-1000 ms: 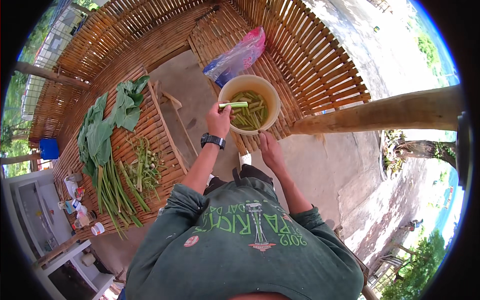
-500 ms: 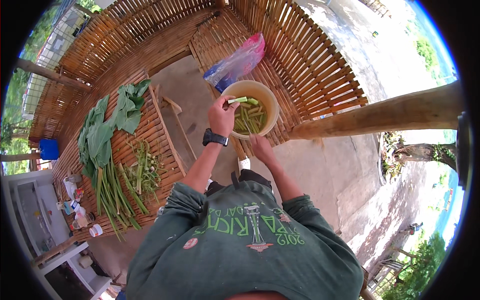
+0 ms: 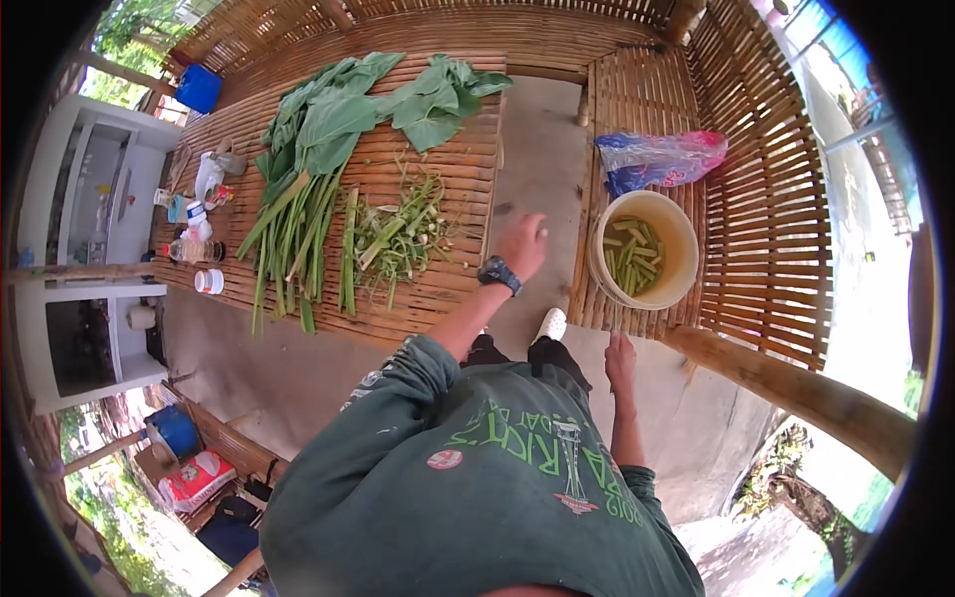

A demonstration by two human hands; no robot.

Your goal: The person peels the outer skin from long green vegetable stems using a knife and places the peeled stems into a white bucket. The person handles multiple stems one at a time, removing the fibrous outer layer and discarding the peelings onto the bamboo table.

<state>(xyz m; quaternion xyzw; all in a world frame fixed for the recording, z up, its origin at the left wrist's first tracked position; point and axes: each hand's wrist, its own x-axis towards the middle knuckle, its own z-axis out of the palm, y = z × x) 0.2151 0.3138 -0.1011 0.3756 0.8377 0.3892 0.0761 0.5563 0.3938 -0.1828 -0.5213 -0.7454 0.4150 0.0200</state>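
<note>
Head view: the bucket (image 3: 681, 249), cream and round, stands on a slatted bench (image 3: 637, 95), with short pieces of green stem (image 3: 634, 261) lying loose inside it, gathered toward its near and left part. The left hand (image 3: 524, 247) is in the air to the left of the bucket, well apart from it, with its fingers loosely bent and apart, closed on nothing that shows. A dark watch (image 3: 499, 274) sits on that wrist. The right hand (image 3: 620, 360) is just on the near side of the bucket, below its rim and not touching it. Its fingers are curled together; whether they grip something cannot be told, as the hand is small and seen from above.

Just beyond the bucket, on the same bench, lies a crumpled plastic bag (image 3: 652, 159), blue at one end and pink at the other. Well to the left of the bucket is a slatted table (image 3: 468, 189). On its side nearest the bucket lies a loose heap of peelings (image 3: 403, 229); farther left from the bucket are long stalks (image 3: 288, 244), with big green leaves (image 3: 333, 114) spread at their far end. Farthest left of the bucket on that table stand a white tub (image 3: 209, 282) and a bottle (image 3: 196, 251). A white shoe (image 3: 553, 323) shows to the near left of the bucket, and a wooden post (image 3: 786, 383) slants away to its near right.
</note>
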